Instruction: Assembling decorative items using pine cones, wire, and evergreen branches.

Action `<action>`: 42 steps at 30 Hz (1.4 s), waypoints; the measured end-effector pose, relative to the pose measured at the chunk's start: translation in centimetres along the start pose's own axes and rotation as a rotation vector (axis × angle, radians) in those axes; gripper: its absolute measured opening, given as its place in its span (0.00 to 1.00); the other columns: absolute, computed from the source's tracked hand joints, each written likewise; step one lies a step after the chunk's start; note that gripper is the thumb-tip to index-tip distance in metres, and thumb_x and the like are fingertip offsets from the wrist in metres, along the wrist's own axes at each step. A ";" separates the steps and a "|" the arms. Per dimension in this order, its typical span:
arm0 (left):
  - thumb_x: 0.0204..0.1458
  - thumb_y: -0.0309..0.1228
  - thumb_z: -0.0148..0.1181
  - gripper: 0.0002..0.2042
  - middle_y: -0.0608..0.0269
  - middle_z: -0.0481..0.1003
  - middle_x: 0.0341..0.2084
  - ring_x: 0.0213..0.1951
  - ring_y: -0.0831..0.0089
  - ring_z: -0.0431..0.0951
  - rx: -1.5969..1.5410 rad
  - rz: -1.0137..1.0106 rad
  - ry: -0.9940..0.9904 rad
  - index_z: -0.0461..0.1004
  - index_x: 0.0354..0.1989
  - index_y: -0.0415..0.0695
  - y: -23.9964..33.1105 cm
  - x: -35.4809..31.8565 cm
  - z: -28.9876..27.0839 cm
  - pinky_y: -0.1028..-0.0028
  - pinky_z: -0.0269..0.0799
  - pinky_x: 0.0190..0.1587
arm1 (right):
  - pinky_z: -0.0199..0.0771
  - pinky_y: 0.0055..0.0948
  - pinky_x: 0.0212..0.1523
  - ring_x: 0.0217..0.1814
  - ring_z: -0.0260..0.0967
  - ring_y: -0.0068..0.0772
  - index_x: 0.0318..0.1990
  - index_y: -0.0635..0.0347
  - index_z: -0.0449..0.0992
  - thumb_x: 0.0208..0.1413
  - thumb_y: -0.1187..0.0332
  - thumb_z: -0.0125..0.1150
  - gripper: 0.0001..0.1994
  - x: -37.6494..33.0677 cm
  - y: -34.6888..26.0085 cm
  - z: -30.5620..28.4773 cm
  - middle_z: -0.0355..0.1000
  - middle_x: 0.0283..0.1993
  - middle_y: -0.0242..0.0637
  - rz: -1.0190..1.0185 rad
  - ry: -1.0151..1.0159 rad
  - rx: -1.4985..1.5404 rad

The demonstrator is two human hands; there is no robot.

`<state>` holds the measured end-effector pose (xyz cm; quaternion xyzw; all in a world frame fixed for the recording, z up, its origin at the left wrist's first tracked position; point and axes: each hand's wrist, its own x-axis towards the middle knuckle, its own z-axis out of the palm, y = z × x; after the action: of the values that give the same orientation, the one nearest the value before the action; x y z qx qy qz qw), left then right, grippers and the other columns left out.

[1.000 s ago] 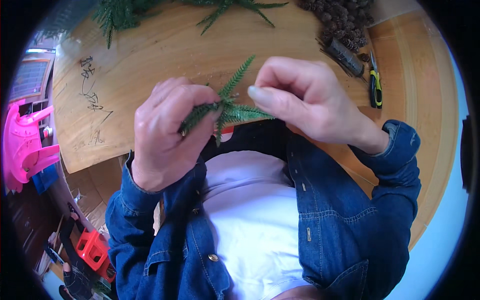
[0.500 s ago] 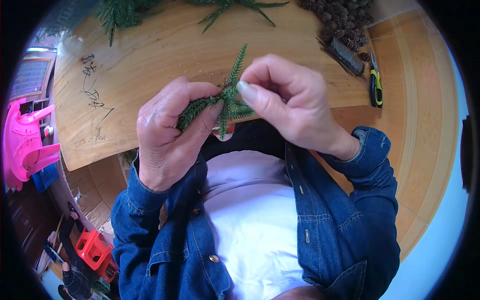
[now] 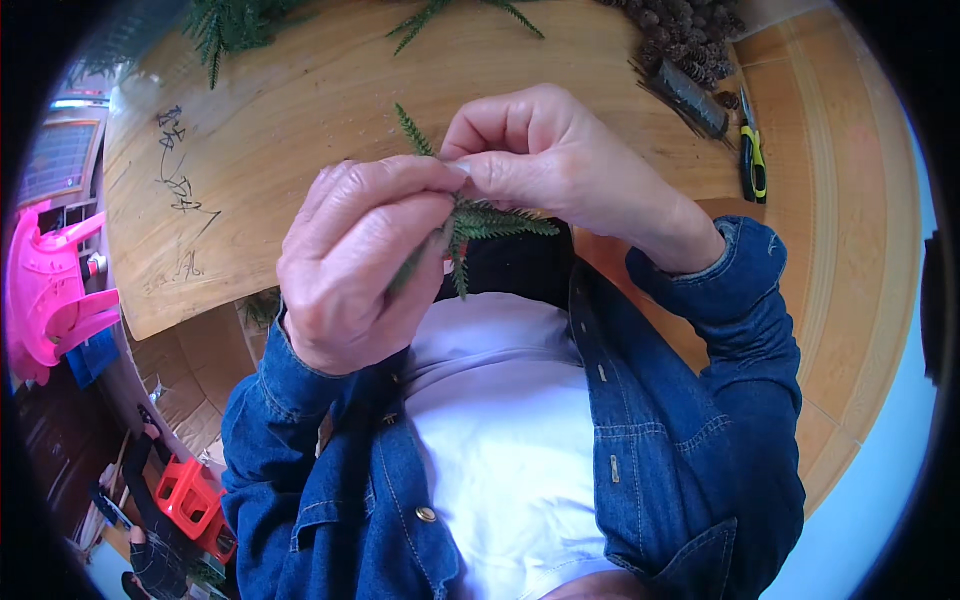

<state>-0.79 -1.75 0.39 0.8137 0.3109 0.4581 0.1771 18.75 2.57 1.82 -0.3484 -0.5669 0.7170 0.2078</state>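
Note:
In front of my body, just off the near edge of the wooden table (image 3: 300, 120), I hold a green artificial pine sprig (image 3: 505, 222) with several needled tips. My left hand (image 3: 365, 250) is closed around its middle, hiding part of it. The thumb and index finger of my right hand (image 3: 560, 150) are pinched together at the sprig's centre, touching the left fingertips. What lies inside that pinch is too small to make out. One tip points up past my left fingers and others spread to the right and down.
Pine cones (image 3: 690, 40) are heaped at the table's far right, beside a bundle of dark wires (image 3: 685, 97) and yellow-black pliers (image 3: 752, 165). More green sprigs (image 3: 235, 30) lie along the far edge. A pink plastic chair (image 3: 55, 295) and red stool (image 3: 190, 495) stand at left.
My left hand has turned over the sprig, and its upright tip has swung left. My right hand has moved slightly up and left, its pinch now meeting the left fingertips.

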 end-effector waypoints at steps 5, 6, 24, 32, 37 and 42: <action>0.38 0.15 0.59 0.10 0.55 0.75 0.29 0.30 0.66 0.75 -0.171 -0.184 0.017 0.74 0.32 0.34 -0.2 -0.3 -0.5 0.76 0.69 0.34 | 0.62 0.16 0.25 0.27 0.63 0.14 0.38 0.65 0.73 0.57 0.70 0.57 0.07 -1.5 0.8 -0.2 0.67 0.28 0.27 -0.297 0.208 -0.396; 0.39 0.15 0.58 0.09 0.56 0.75 0.29 0.30 0.68 0.75 -0.244 -0.270 -0.015 0.74 0.33 0.35 -0.1 -0.1 -0.8 0.77 0.69 0.34 | 0.63 0.18 0.24 0.26 0.64 0.17 0.39 0.65 0.73 0.56 0.70 0.58 0.07 -1.7 0.8 -0.3 0.68 0.28 0.29 -0.431 0.326 -0.544; 0.44 0.16 0.56 0.07 0.62 0.73 0.23 0.27 0.79 0.72 -0.532 -0.584 -0.247 0.74 0.32 0.35 0.7 0.5 -1.4 0.79 0.67 0.30 | 0.67 0.24 0.20 0.24 0.66 0.26 0.31 0.59 0.73 0.37 0.70 0.61 0.10 -1.2 -2.2 -1.3 0.63 0.26 0.31 -1.080 -0.089 -1.405; 0.43 0.16 0.58 0.08 0.59 0.74 0.26 0.28 0.73 0.75 -0.037 -0.134 -0.217 0.73 0.33 0.36 0.3 0.7 -0.7 0.76 0.68 0.32 | 0.65 0.24 0.21 0.24 0.65 0.27 0.31 0.62 0.69 0.43 0.72 0.62 0.09 -1.4 -0.7 -0.7 0.62 0.25 0.31 -0.898 -0.029 -1.281; 0.45 0.16 0.58 0.08 0.60 0.74 0.27 0.30 0.75 0.74 -0.100 -0.241 -0.138 0.73 0.35 0.35 0.3 -0.5 -0.6 0.77 0.69 0.33 | 0.62 0.20 0.23 0.24 0.62 0.21 0.35 0.65 0.69 0.51 0.72 0.63 0.09 -2.9 -1.2 -0.4 0.63 0.26 0.30 -0.509 0.176 -0.750; 0.47 0.16 0.57 0.07 0.62 0.74 0.27 0.31 0.77 0.73 -0.384 -0.586 0.035 0.73 0.36 0.35 0.8 -1.4 -0.4 0.79 0.69 0.35 | 0.59 0.16 0.26 0.27 0.59 0.13 0.37 0.65 0.70 0.54 0.70 0.63 0.09 -3.2 0.1 0.8 0.64 0.27 0.27 -0.501 0.273 -0.686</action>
<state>-1.41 -3.29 0.22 0.6337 0.4426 0.4519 0.4453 20.33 -0.17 2.65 -0.3406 -0.8062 0.3622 0.3205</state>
